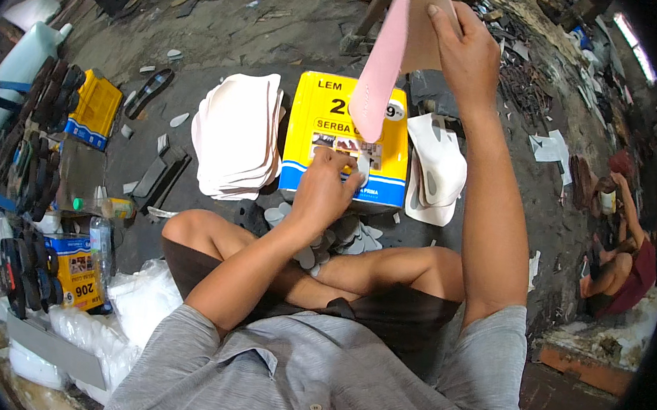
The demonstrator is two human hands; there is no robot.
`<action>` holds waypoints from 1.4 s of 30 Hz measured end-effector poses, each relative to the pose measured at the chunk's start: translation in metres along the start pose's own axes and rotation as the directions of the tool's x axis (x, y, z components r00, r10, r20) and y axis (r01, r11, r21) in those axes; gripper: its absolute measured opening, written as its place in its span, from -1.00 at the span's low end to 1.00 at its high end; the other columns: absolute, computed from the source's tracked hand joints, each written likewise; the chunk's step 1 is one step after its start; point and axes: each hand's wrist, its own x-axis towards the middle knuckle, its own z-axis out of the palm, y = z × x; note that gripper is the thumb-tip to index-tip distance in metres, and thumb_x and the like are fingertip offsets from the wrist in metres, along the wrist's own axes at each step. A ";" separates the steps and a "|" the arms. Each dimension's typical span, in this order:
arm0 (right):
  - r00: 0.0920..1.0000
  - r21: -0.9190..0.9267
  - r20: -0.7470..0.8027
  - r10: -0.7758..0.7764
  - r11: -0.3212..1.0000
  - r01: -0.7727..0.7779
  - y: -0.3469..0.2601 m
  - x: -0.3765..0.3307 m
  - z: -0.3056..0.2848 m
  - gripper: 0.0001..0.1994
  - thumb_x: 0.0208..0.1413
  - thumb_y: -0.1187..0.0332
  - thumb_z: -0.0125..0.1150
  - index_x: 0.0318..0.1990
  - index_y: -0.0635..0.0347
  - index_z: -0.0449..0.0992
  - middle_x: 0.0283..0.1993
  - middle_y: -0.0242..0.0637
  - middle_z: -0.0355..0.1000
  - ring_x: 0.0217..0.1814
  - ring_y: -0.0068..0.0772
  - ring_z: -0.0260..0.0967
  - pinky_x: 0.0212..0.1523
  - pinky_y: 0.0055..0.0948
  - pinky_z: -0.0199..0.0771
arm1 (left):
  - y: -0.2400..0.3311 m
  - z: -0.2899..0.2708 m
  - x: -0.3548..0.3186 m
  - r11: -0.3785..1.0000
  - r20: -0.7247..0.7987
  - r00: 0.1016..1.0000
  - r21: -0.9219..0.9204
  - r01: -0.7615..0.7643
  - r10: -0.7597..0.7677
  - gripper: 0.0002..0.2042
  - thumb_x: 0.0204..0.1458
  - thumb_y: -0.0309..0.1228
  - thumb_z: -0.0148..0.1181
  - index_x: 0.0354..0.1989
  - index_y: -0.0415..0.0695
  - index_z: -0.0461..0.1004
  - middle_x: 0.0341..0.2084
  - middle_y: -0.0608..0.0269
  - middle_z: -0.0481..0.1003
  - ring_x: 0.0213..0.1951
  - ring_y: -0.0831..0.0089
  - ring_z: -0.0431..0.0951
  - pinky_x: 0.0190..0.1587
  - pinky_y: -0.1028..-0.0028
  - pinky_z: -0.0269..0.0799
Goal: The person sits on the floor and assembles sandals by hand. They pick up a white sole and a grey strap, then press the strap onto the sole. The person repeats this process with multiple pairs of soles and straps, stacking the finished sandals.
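A yellow and blue rectangular glue tin [302, 125] lies before my crossed legs. Over its lower half, my left hand [325, 187] is closed in a pinch on a small pale-grey oval pad [363, 169]. Held up at the top, with its thumb over the edge, my right hand [468, 57] grips a pink and tan insole [380, 77] whose tip hangs above the tin. Left of the tin lies a stack of pale insoles [237, 134]. On its right are a few curved white insoles [434, 171]. Several grey oval pads [353, 237] are heaped by my shins.
At the left, dark sandals [32, 156] hang on a blue rack beside another yellow tin [95, 106]. Clear plastic bags [144, 298] and a plastic bottle [98, 243] lie lower left. Another person [624, 270] sits at the far right. Scraps litter the floor.
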 end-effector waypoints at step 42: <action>0.769 0.101 0.606 -0.202 0.979 0.178 0.014 -0.160 -0.009 -0.84 0.22 0.38 0.22 -0.16 0.26 0.64 -0.25 0.07 0.58 -0.15 0.14 0.54 -0.08 0.02 0.54 | -0.024 0.031 -0.015 0.929 -0.095 0.931 0.160 -0.334 0.351 -0.83 0.12 -0.39 0.35 -0.19 -0.21 0.69 -0.22 -0.09 0.58 -0.12 -0.08 0.53 0.00 0.10 0.49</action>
